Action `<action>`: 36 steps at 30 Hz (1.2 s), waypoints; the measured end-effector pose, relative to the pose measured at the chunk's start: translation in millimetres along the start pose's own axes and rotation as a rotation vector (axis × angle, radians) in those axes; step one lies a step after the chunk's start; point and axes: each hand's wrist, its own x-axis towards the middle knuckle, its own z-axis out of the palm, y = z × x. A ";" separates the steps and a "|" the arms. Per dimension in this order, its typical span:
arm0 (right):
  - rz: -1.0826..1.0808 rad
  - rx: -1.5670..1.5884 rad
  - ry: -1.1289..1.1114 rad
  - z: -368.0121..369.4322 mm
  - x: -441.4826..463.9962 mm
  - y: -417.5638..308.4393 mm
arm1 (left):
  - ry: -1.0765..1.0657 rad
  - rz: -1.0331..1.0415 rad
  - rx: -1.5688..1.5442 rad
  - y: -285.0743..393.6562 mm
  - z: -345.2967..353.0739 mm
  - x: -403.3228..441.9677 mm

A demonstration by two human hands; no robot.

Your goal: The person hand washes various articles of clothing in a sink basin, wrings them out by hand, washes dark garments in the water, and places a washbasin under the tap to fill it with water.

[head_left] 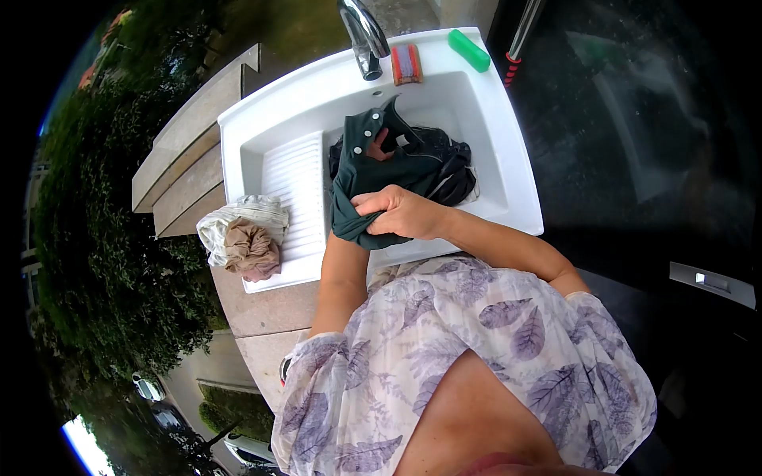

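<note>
A dark green shirt (373, 178) with white snap-like buttons along one edge lies bunched over the sink basin. My left forearm runs up inside it, and part of my left hand (381, 147) shows through an opening in the cloth, its visible fingers stretched and apart. My right hand (406, 214) is closed on the shirt's near edge, gathering the fabric around my left forearm. Beneath and to the right of the shirt, black wet-looking clothing (454, 173) sits in the basin.
The white sink (508, 178) has a ribbed washboard (295, 186) on its left. Crumpled white cloth (270, 213) and beige cloth (250, 247) rest on its left edge. A chrome faucet (365, 40), a striped sponge (406, 63) and a green bar (469, 51) are along the back rim.
</note>
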 end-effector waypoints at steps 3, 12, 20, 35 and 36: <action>0.128 -0.096 -0.040 -4.4 -4.5 16.5 | 0.016 0.035 0.116 -0.7 -2.5 -6.4; 0.127 -0.176 -0.128 -4.3 -7.0 21.2 | 0.055 0.173 0.430 -1.6 -5.2 -7.6; 0.022 -0.697 -0.114 -17.0 -15.3 20.4 | -0.122 0.213 0.624 -17.6 -12.4 19.5; 0.205 -0.791 1.265 -212.8 -10.7 33.9 | -0.187 -0.827 0.227 28.5 -53.3 -48.9; 0.178 -0.774 1.298 -239.3 -15.5 42.8 | -0.032 -0.761 0.214 41.7 -71.6 -49.9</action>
